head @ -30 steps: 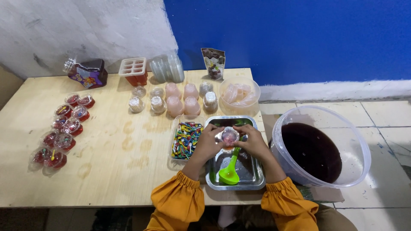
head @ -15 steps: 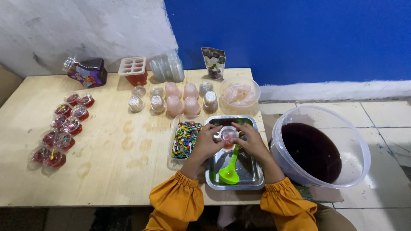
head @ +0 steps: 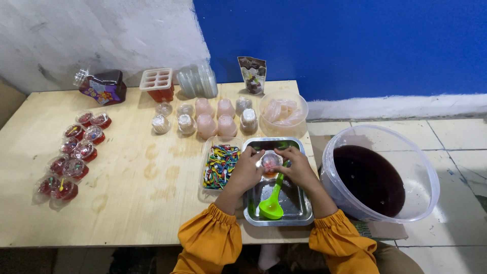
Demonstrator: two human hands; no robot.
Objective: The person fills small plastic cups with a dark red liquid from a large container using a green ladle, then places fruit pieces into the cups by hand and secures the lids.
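Hands: left hand (head: 247, 170) and right hand (head: 298, 168) both grasp a small clear lidded plastic cup (head: 270, 161) over the steel tray (head: 299, 210). Risk: uneven finger pressure could tip it and spill the contents.

To your left on the pale wooden table (head: 127, 187) you see a double row of small clear lidded cups filled with red jelly (head: 73, 152). At the far edge lies a dark purple plastic jar on its side (head: 104, 86), beside it a red ice-lolly mould with a white top (head: 157, 83) and a stack of clear plastic lids (head: 198, 81). A dark printed sachet (head: 252, 74) leans against the blue wall (head: 345, 45). On the tiled floor to your right stands a large clear plastic bucket of dark red liquid (head: 378, 175).
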